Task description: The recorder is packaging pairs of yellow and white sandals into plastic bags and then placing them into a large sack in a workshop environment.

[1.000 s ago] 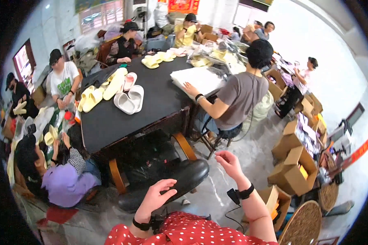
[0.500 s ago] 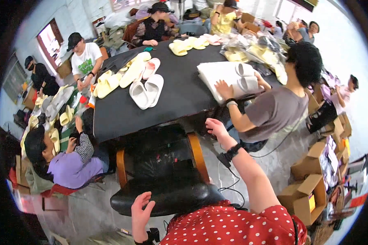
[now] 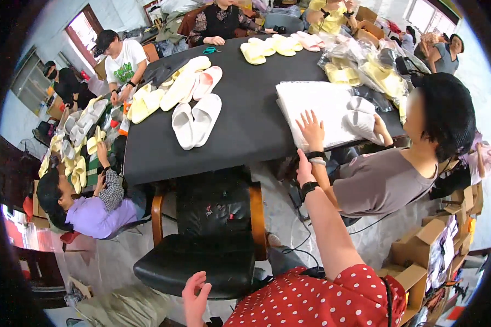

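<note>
my left hand (image 3: 195, 297): hanging low, fingers loosely curled, thumb apart, near the black chair (image 3: 196, 264) | my right hand (image 3: 305, 169): stretched way out, side-on by a co-worker's wrist (image 3: 317, 157), can't tell its grip | white stack (image 3: 303, 101): just beyond, on the surface (image 3: 251, 128)

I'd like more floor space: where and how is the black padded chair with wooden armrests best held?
Likely by the brown wooden armrests, both together, coming from above: they are slim, uncovered bars along either side of the black padded chair.
</note>
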`<state>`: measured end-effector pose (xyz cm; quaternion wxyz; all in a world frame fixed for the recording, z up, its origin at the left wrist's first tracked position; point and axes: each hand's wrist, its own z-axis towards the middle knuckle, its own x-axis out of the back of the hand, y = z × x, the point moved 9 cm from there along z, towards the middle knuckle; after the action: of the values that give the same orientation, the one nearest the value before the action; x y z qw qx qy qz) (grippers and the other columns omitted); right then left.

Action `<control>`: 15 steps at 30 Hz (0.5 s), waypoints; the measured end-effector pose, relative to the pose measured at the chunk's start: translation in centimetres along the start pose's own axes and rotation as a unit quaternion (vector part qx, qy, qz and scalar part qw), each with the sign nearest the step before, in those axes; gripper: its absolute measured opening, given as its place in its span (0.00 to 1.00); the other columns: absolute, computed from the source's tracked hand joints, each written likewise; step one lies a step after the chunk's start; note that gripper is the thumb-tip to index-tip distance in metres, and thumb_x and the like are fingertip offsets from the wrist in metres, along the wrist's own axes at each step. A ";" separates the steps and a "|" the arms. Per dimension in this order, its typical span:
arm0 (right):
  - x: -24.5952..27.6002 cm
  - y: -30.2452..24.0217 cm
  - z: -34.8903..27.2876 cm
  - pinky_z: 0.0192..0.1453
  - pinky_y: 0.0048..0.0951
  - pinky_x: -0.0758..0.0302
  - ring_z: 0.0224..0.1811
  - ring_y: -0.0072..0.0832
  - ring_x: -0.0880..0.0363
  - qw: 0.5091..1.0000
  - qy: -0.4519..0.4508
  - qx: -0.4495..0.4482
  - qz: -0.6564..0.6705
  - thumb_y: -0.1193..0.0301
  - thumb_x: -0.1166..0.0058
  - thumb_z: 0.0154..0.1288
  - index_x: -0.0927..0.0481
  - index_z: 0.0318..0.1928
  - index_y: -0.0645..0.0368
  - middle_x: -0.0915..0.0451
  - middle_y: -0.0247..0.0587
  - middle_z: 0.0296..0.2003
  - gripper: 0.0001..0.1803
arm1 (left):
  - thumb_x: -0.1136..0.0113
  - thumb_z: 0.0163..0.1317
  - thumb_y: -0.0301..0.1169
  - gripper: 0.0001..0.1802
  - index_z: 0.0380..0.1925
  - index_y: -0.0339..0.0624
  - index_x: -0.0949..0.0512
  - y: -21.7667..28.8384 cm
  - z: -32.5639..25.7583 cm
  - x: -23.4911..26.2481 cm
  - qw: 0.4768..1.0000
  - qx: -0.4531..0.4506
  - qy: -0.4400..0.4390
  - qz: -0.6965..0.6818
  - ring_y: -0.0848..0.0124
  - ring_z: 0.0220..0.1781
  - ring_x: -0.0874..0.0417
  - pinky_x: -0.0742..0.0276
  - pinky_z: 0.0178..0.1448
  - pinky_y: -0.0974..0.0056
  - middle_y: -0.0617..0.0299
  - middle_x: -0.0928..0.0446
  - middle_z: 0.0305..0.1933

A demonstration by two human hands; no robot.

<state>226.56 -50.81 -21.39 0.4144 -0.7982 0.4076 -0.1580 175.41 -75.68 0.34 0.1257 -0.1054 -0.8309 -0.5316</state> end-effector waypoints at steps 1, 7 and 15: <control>-0.2 1.1 1.8 0.67 0.37 0.36 0.64 0.36 0.33 1.000 -0.001 -0.002 0.000 0.42 0.39 0.58 0.36 0.67 0.73 0.32 0.48 0.66 0.51 | 0.39 0.60 0.20 0.22 0.56 0.38 0.23 0.5 -0.1 -0.9 1.000 0.010 -0.010 0.004 0.77 0.49 0.21 0.27 0.51 0.72 0.62 0.19 0.50; -3.8 -2.2 -0.5 0.71 0.33 0.41 0.70 0.36 0.38 0.981 0.036 0.177 0.071 0.41 0.43 0.64 0.37 0.71 0.61 0.35 0.45 0.70 0.47 | 0.38 0.59 0.22 0.22 0.56 0.40 0.22 1.3 -0.9 -2.0 0.998 0.052 0.032 0.025 0.76 0.50 0.21 0.26 0.50 0.71 0.60 0.19 0.52; -0.1 -0.3 8.6 0.70 0.42 0.38 0.68 0.41 0.33 0.972 0.129 0.197 -0.001 0.44 0.45 0.66 0.36 0.69 0.66 0.33 0.50 0.69 0.44 | 0.35 0.58 0.24 0.23 0.55 0.41 0.22 3.2 1.8 -4.9 0.998 -0.001 -0.003 0.067 0.69 0.53 0.19 0.23 0.54 0.66 0.56 0.21 0.55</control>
<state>231.75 -46.07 -26.41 0.5069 -0.6742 0.4179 -0.3375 180.84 -72.93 0.75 0.1581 -0.1628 -0.8221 -0.5221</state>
